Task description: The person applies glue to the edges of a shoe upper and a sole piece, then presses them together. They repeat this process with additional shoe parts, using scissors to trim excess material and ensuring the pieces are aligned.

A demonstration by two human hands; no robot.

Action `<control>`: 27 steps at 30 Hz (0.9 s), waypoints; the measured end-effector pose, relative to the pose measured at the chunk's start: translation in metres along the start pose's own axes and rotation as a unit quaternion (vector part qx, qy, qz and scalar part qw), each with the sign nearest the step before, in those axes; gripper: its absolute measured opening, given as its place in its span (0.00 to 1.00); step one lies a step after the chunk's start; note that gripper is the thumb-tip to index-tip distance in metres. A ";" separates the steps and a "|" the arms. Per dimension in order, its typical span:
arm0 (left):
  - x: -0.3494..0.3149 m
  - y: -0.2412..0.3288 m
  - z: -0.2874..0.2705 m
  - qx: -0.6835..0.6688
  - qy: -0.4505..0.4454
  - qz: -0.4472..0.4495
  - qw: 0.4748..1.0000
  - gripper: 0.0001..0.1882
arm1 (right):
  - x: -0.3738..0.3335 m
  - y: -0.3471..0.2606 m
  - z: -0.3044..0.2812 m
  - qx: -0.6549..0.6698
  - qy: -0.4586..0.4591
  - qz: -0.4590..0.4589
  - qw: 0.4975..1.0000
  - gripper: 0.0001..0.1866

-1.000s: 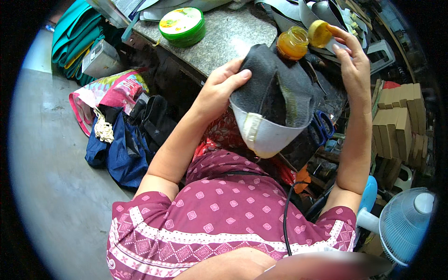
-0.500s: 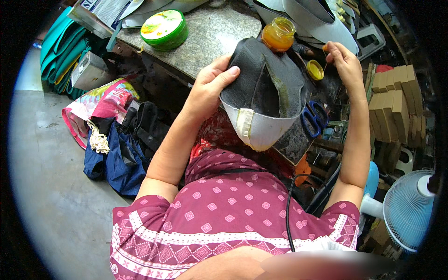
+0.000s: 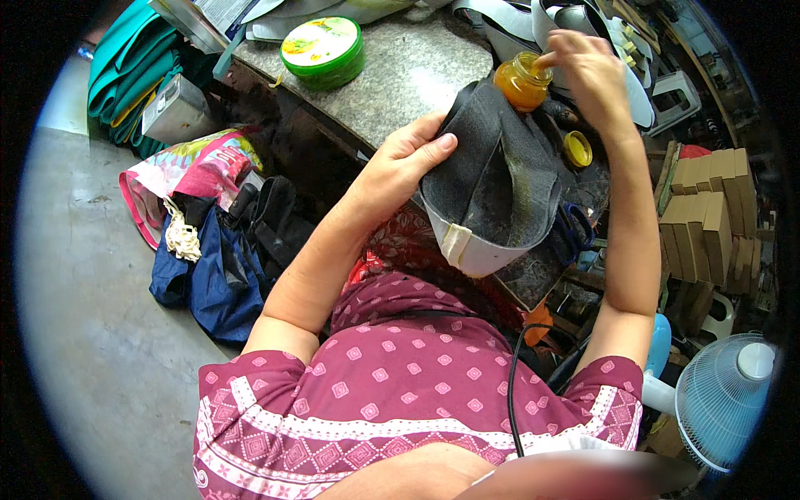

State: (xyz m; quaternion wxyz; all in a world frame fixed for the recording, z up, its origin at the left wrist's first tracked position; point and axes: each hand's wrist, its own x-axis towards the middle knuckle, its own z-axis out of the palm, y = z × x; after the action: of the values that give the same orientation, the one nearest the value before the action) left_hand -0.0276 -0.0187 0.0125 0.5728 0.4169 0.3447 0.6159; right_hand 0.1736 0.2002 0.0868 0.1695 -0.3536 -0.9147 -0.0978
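Note:
My left hand (image 3: 407,162) grips the far left edge of a curved, open-ended piece (image 3: 533,179), dark felt-like inside and light grey outside, with a pale tab (image 3: 455,245) on its near rim. The piece is tilted over the bench, opening toward me. Just beyond it stands an open glass jar (image 3: 520,90) of amber-yellow substance. My right hand (image 3: 590,79) is over the jar, its fingers bent and one fingertip at or in the mouth; whether it holds a small tool is not visible. A yellow lid (image 3: 577,150) lies beside the jar.
A green round tub (image 3: 325,62) sits on the speckled bench top (image 3: 417,58). Blue-handled scissors (image 3: 575,233) lie right of the piece. Grey curved pieces (image 3: 508,21) are piled at the back. At right are stacked boxes (image 3: 696,233) and a fan (image 3: 727,400); bags (image 3: 221,283) lie left.
My right hand has moved up and left, from beside the yellow lid to the jar's mouth. The held piece has tilted slightly, and the whole view has shifted a little.

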 end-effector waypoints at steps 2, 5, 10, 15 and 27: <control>0.002 -0.002 0.000 0.004 0.013 -0.007 1.000 0.21 | -0.008 0.008 -0.010 0.024 0.112 -0.028 0.993 0.35; 0.006 -0.007 0.003 -0.032 0.000 0.015 0.999 0.21 | -0.022 0.007 -0.010 0.005 0.070 -0.031 0.997 0.34; 0.011 -0.011 0.008 -0.052 0.021 0.009 0.998 0.20 | -0.047 -0.016 -0.040 0.183 0.069 -0.002 0.981 0.43; 0.010 -0.010 0.014 -0.127 -0.001 0.019 0.992 0.19 | -0.085 -0.067 -0.032 0.411 -0.127 -0.010 0.903 0.63; 0.012 -0.005 0.023 -0.168 -0.012 -0.012 0.986 0.19 | -0.117 -0.087 0.002 0.492 -0.092 0.018 0.865 0.58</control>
State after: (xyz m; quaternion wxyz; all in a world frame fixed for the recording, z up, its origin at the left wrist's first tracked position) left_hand -0.0048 -0.0077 0.0189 0.6461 0.3178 0.2350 0.6529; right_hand 0.1950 0.0660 0.0356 0.2387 -0.2480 -0.8488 0.4014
